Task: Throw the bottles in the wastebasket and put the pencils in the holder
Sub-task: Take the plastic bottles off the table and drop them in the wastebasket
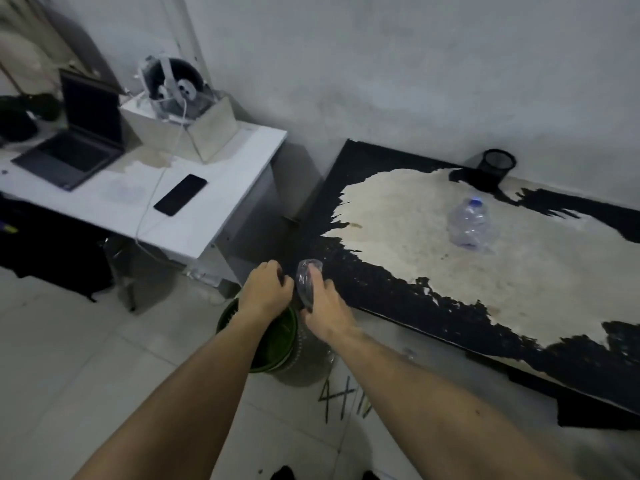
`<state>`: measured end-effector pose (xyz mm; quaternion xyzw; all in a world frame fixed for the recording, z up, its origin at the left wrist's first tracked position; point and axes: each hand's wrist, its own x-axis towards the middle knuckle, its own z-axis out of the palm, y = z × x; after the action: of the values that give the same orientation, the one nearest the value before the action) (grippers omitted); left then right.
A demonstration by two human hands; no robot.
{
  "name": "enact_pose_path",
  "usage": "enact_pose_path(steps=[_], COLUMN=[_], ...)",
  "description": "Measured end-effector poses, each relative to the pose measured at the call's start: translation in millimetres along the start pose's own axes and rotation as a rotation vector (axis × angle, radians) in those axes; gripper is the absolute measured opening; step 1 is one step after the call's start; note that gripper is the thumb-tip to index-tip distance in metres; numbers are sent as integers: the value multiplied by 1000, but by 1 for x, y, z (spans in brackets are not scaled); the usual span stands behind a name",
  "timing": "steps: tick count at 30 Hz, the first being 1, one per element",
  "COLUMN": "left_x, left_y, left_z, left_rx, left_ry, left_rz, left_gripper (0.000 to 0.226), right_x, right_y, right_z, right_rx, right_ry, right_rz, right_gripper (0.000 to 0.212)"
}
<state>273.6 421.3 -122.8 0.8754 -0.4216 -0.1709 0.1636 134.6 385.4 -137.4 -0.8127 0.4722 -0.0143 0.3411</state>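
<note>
My right hand [323, 311] grips a crushed clear plastic bottle [306, 282], held upright just above the green wastebasket [277, 344] on the floor. My left hand [265, 291] hovers over the basket's rim with its fingers curled; something small and dark shows at the fingertips, and I cannot tell whether it is held. A second clear bottle [469, 225] with a blue cap lies on the worn black table [381, 292]. The black mesh holder [497, 168] stands at the table's back edge by the wall. Several thin dark sticks [341, 400], maybe pencils, lie on the floor tiles.
A white desk [214, 216] on the left carries a laptop [76, 147], a phone [180, 194], a white cable and a box with a round device [176, 84]. Something clear and rounded [308, 362] sits beside the basket. My shoes show at the bottom edge.
</note>
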Motion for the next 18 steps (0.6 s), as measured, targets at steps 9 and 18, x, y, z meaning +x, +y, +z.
enact_pose_path(steps=[9, 18], left_x=[26, 82], left_y=[-175, -317], left_z=[124, 274], left_rx=[-2, -47], left_ry=[43, 21], left_rz=[-210, -390], left_gripper=[33, 57], right_x=[74, 191], right_y=[49, 87], right_z=[179, 326], right_rx=[-73, 34], right_ry=[-169, -110], right_rz=[-79, -148], right_gripper=[94, 94])
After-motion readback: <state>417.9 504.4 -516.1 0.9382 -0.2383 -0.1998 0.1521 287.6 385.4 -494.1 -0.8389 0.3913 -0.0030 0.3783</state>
